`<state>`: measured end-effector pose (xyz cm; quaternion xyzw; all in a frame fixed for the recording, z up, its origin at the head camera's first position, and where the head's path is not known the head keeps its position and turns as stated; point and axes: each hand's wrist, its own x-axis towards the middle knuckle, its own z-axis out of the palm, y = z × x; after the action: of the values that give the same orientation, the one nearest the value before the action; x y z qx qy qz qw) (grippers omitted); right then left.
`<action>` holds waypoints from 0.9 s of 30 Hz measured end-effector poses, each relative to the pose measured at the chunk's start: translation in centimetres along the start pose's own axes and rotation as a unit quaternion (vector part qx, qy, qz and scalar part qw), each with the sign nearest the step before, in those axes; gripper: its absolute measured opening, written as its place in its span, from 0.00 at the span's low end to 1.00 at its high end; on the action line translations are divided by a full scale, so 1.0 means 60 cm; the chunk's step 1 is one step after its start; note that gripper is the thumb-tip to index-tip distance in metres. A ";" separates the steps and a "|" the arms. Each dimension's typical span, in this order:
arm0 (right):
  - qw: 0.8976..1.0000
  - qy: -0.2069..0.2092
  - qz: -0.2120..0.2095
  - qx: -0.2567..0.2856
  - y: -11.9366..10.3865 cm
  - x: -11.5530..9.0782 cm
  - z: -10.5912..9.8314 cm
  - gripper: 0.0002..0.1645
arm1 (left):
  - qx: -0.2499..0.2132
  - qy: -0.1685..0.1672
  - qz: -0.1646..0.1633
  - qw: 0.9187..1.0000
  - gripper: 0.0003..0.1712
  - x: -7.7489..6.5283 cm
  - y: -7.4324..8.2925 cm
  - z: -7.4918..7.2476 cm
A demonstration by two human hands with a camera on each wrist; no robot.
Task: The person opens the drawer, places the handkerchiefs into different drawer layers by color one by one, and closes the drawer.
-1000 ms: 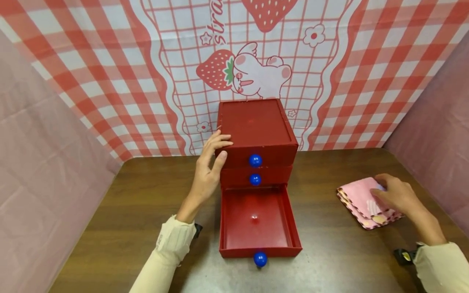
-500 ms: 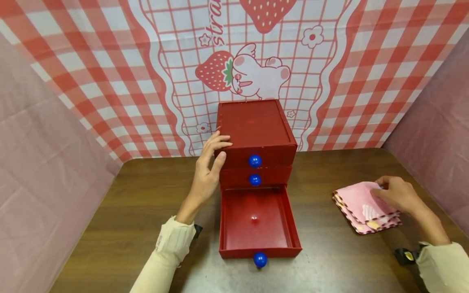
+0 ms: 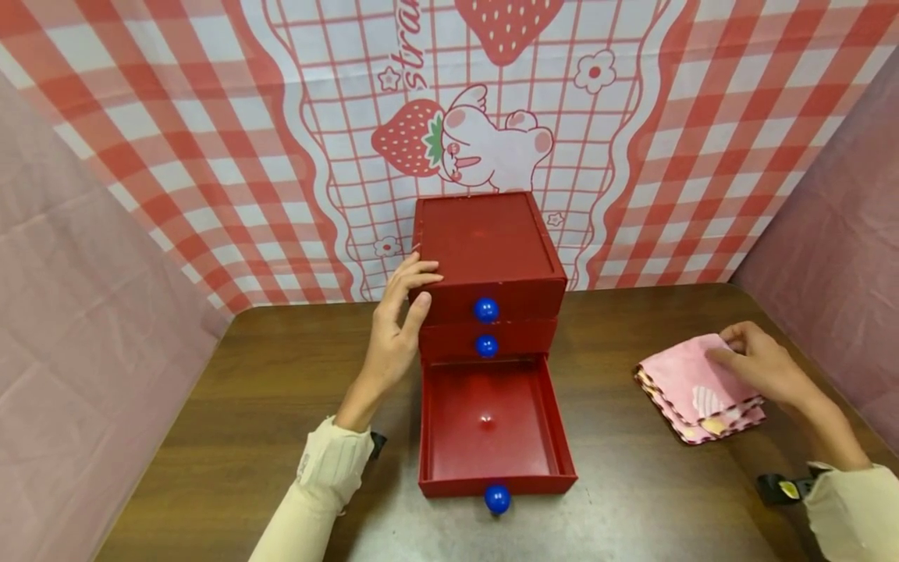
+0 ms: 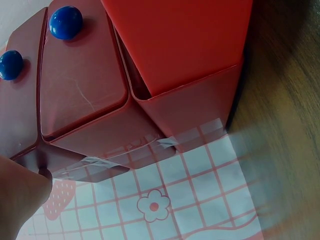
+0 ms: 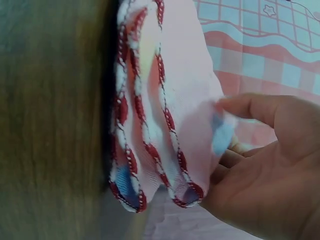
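A folded pink towel (image 3: 691, 375) with a dark red-and-white stitched edge lies to the right of a red drawer cabinet (image 3: 485, 238). My right hand (image 3: 762, 367) pinches its far right edge, thumb on top and fingers underneath. In the right wrist view, the layers of the towel (image 5: 187, 90) hang stacked beside the thumb. My left hand (image 3: 396, 332) rests at the cabinet's upper left front corner, fingers over the top edge and thumb by the front. The bottom drawer (image 3: 485, 421) is pulled out and holds nothing; the two above are closed.
Blue round knobs (image 3: 497, 499) stick out from the drawers, the lowest toward me. The cabinet stands on a brown wooden table (image 3: 281, 406) against a strawberry-print cloth backdrop (image 3: 225, 156). Pink cloth walls (image 3: 836, 203) close off both sides.
My right hand has closed on the towel and shifted it slightly left, then raised its gripped edge a little. My left hand stays at the cabinet corner.
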<state>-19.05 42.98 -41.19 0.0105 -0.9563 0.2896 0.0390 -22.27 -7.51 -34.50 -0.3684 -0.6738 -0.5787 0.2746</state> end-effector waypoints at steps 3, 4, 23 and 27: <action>1.000 0.007 -0.008 -0.001 -0.003 0.001 -0.001 0.33 | 0.007 0.002 0.004 1.000 0.16 -0.005 -0.023 0.000; 1.000 0.012 -0.018 -0.007 -0.003 0.002 -0.001 0.32 | 0.009 0.002 0.004 1.000 0.17 -0.007 -0.032 0.000; 0.993 0.067 -0.079 -0.048 -0.049 -0.010 -0.021 0.13 | -0.004 -0.004 -0.007 1.000 0.14 0.001 0.007 0.001; 0.991 0.075 -0.093 -0.055 -0.061 -0.012 -0.024 0.12 | -0.003 -0.003 -0.005 1.000 0.15 0.000 0.005 0.001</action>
<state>-18.10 40.71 -38.03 0.0758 -0.9600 0.2315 0.1382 -22.01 -7.43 -34.35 -0.3679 -0.6746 -0.5810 0.2684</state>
